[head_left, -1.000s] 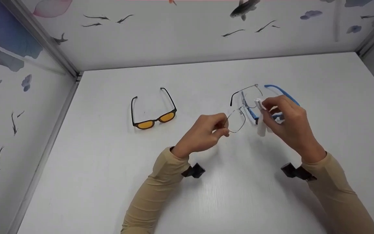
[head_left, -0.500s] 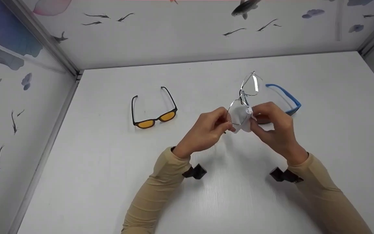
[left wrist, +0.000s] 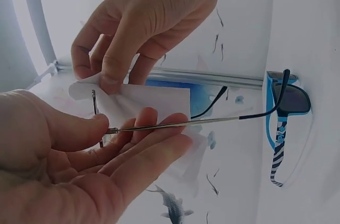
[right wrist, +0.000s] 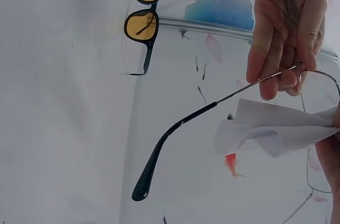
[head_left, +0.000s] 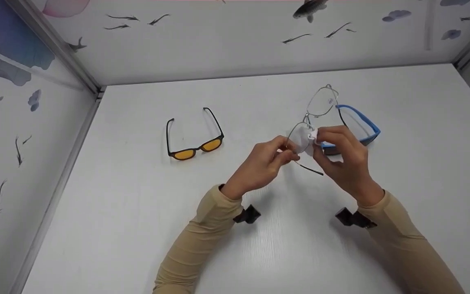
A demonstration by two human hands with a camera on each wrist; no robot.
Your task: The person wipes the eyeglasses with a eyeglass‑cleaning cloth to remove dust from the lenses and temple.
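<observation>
My left hand (head_left: 268,162) pinches thin metal-framed eyeglasses (head_left: 309,107) by the rim near one hinge, holding them above the table. One lens points up and away, while a dark-tipped temple (right wrist: 180,123) sticks out past my fingers. In my right hand (head_left: 344,160) a white cloth (head_left: 302,139) is pinched between thumb and fingers, lying against the nearer lens. The left wrist view shows the cloth (left wrist: 143,99) hanging in folds beside the frame. Behind the right hand, blue-framed sunglasses (head_left: 359,116) lie on the table, partly hidden by that hand.
Black-framed glasses with orange lenses (head_left: 197,150) lie unfolded on the left part of the white table (head_left: 129,228). Panels printed with fish (head_left: 235,45) close off the back and the left side.
My right hand has moved left, bringing the cloth onto the near lens. The metal-framed eyeglasses have turned, so the far lens now sits higher and a temple shows below the hands.
</observation>
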